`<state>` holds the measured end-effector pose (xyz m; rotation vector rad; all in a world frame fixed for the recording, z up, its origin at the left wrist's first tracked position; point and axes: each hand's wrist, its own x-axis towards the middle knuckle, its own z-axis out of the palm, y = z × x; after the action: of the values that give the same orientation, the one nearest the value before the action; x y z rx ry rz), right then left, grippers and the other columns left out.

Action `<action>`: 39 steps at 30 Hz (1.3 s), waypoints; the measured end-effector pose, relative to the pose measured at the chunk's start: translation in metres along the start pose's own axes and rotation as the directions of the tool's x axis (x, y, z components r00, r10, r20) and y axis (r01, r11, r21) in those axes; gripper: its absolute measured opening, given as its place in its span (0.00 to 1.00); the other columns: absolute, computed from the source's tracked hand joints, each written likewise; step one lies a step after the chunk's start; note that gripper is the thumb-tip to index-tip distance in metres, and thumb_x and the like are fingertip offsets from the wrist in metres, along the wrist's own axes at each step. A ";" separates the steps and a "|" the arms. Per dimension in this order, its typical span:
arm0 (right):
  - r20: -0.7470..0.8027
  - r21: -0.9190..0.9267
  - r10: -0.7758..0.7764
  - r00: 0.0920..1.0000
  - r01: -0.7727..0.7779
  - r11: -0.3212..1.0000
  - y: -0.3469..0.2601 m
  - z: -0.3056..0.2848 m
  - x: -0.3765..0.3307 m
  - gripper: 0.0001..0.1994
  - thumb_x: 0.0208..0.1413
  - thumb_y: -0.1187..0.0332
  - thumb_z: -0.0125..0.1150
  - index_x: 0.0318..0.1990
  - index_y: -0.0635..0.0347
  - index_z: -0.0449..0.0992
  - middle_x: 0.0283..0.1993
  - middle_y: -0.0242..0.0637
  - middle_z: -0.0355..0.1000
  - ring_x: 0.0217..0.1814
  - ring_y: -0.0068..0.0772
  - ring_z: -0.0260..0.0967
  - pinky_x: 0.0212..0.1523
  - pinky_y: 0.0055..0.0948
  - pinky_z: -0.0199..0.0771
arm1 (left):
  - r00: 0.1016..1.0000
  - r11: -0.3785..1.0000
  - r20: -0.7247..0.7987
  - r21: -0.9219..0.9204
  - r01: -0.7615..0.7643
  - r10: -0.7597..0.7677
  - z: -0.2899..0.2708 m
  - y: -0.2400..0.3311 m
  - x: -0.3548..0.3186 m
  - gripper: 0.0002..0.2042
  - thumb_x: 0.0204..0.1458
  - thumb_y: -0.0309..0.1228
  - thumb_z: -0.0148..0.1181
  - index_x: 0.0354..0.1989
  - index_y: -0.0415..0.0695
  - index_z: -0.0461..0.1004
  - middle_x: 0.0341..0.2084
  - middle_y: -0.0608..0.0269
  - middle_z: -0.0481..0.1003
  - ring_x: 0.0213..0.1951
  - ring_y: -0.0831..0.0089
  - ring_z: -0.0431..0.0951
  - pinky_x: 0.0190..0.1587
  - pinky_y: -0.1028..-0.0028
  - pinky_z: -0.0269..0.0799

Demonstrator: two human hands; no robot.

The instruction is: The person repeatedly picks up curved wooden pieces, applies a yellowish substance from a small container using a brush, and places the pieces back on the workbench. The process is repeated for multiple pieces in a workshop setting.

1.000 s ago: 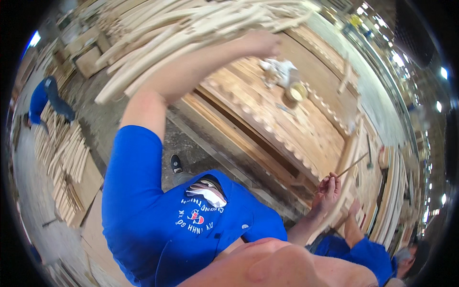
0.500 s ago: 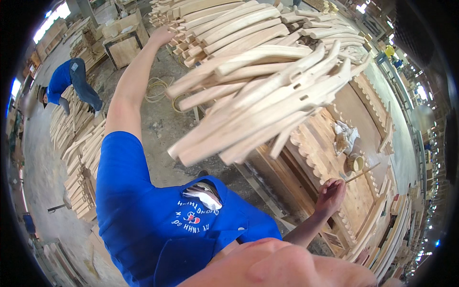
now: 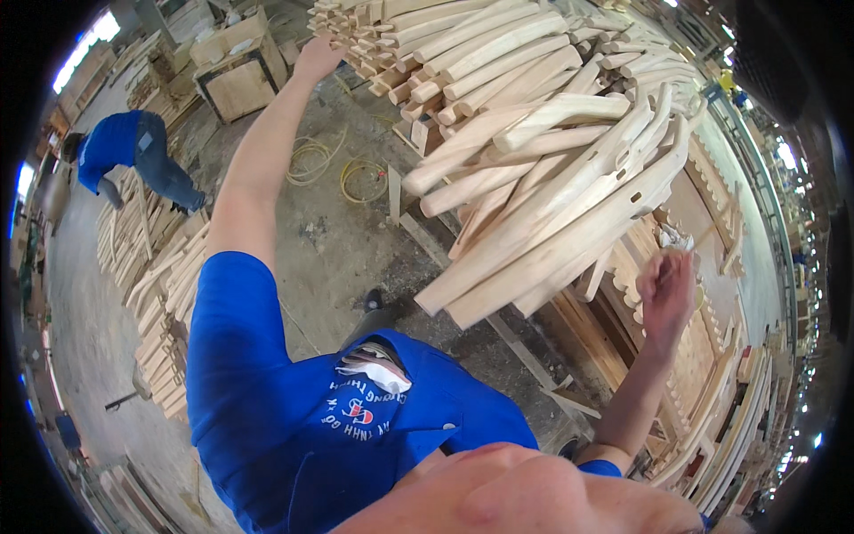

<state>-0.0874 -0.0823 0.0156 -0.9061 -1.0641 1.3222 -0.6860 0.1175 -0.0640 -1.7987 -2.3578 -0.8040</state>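
My left arm stretches far forward, and my left hand (image 3: pixel 318 59) is at the cut ends of a large stack of pale, curved wooden pieces (image 3: pixel 498 53). Its fingers are too small and partly hidden to read. Nearer me, a bundle of longer curved wooden pieces (image 3: pixel 551 209), some with slots cut in them, lies heaped at the stack's near side. My right hand (image 3: pixel 667 285) is raised to the right of that bundle, its fingers curled closed. A thin wooden stick showed in it a moment earlier; now it is only a faint blur.
Behind my right hand lies a wooden panel with scalloped edges (image 3: pixel 712 334) and a crumpled white cloth (image 3: pixel 676 238). Yellow hose coils (image 3: pixel 363 181) lie on the concrete floor. At left, a person in blue (image 3: pixel 133 156) bends over more wooden pieces (image 3: pixel 165 276). A wooden crate (image 3: pixel 236 76) stands beyond.
My right hand has risen forward and to the right, away from the panel's near edge. The wood stack now sits further right in view. My left hand remains by the far ends.
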 end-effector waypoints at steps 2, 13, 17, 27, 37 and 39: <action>0.012 -0.099 0.014 1.000 -0.013 0.995 -0.011 0.041 0.023 0.14 0.62 0.56 0.41 0.34 0.57 0.63 0.25 0.35 0.62 0.18 0.24 0.57 0.17 0.22 0.55 | 0.997 0.995 -0.064 -0.090 0.040 -0.046 0.018 0.004 0.011 0.31 0.47 0.49 0.54 0.56 0.41 0.62 0.49 0.48 0.70 0.51 0.54 0.70 0.52 0.61 0.66; 0.057 -0.345 -0.021 0.998 0.040 0.938 0.030 0.284 0.225 0.20 0.56 0.64 0.54 0.50 0.70 0.62 0.46 0.46 0.65 0.46 0.43 0.71 0.39 0.37 0.77 | 0.946 0.894 -0.230 -0.433 0.112 -0.230 0.064 0.026 0.072 0.35 0.38 0.52 0.62 0.50 0.38 0.65 0.47 0.47 0.69 0.49 0.53 0.69 0.48 0.59 0.66; 0.066 -0.417 -0.012 0.998 0.039 0.908 0.088 0.339 0.307 0.28 0.46 0.61 0.64 0.47 0.73 0.60 0.50 0.48 0.61 0.48 0.40 0.64 0.35 0.38 0.77 | 0.920 0.849 -0.375 -0.518 -0.105 -0.116 0.064 0.033 0.059 0.29 0.36 0.44 0.66 0.44 0.40 0.67 0.39 0.53 0.69 0.41 0.56 0.71 0.42 0.62 0.67; -0.127 -0.685 -0.087 0.988 -0.024 0.728 0.154 0.362 0.386 0.24 0.35 0.57 0.71 0.28 0.74 0.72 0.25 0.43 0.70 0.18 0.32 0.64 0.16 0.32 0.64 | 0.262 0.293 -0.630 -0.056 -0.954 0.731 -0.003 0.038 0.029 0.23 0.33 0.40 0.66 0.37 0.44 0.64 0.30 0.61 0.65 0.32 0.64 0.66 0.35 0.66 0.63; -0.097 -0.042 0.031 0.995 -0.036 0.998 0.187 0.352 0.317 0.27 0.37 0.61 0.70 0.39 0.77 0.72 0.32 0.47 0.74 0.30 0.34 0.74 0.30 0.32 0.75 | 0.056 -0.111 -0.408 -0.374 -0.921 0.911 -0.033 0.033 0.076 0.22 0.39 0.40 0.66 0.43 0.46 0.71 0.35 0.63 0.70 0.41 0.64 0.69 0.46 0.66 0.64; -0.116 -0.046 0.096 0.989 -0.102 0.994 0.164 0.358 0.299 0.24 0.39 0.63 0.69 0.40 0.75 0.71 0.31 0.45 0.73 0.30 0.33 0.74 0.30 0.32 0.76 | 0.613 0.519 -0.374 -0.329 -0.789 0.696 -0.052 0.040 0.128 0.23 0.41 0.43 0.65 0.45 0.44 0.71 0.39 0.56 0.71 0.46 0.58 0.67 0.49 0.63 0.62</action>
<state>-0.4917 0.2016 -0.0124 -1.0730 -0.9794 1.3131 -0.7031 0.2145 0.0414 -2.4502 -1.0414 -1.3524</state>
